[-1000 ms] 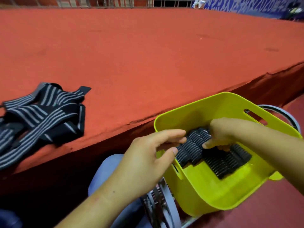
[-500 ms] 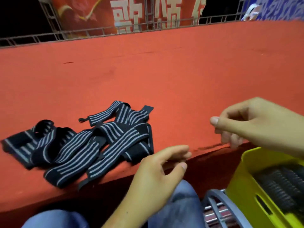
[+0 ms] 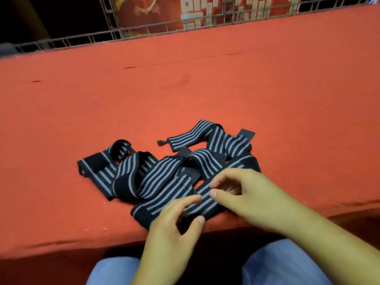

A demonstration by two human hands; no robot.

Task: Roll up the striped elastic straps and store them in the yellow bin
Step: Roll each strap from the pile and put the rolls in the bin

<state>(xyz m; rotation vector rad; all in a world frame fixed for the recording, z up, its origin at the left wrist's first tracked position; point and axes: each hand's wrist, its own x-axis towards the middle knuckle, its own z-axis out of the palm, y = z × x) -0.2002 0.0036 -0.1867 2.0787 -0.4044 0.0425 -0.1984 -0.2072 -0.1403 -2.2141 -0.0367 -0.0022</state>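
The right grip [image 3: 253, 194] has its thumb laid on the nearest strap [image 3: 205, 203] with fingers curled just above it, blur hiding whether they pinch, and the left grip [image 3: 170, 233], beside it, is spread, forefinger touching the same strap and thumb at its near edge. The striped elastic straps [image 3: 164, 175] lie tangled just beyond both, on the red worktop [image 3: 205, 89] by its near edge; a railing [image 3: 82, 39] stands far beyond.

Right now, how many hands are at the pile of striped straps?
2. The left hand is over the striped straps' near edge; the right hand is right of it, thumb on a strap. No other hand shows.
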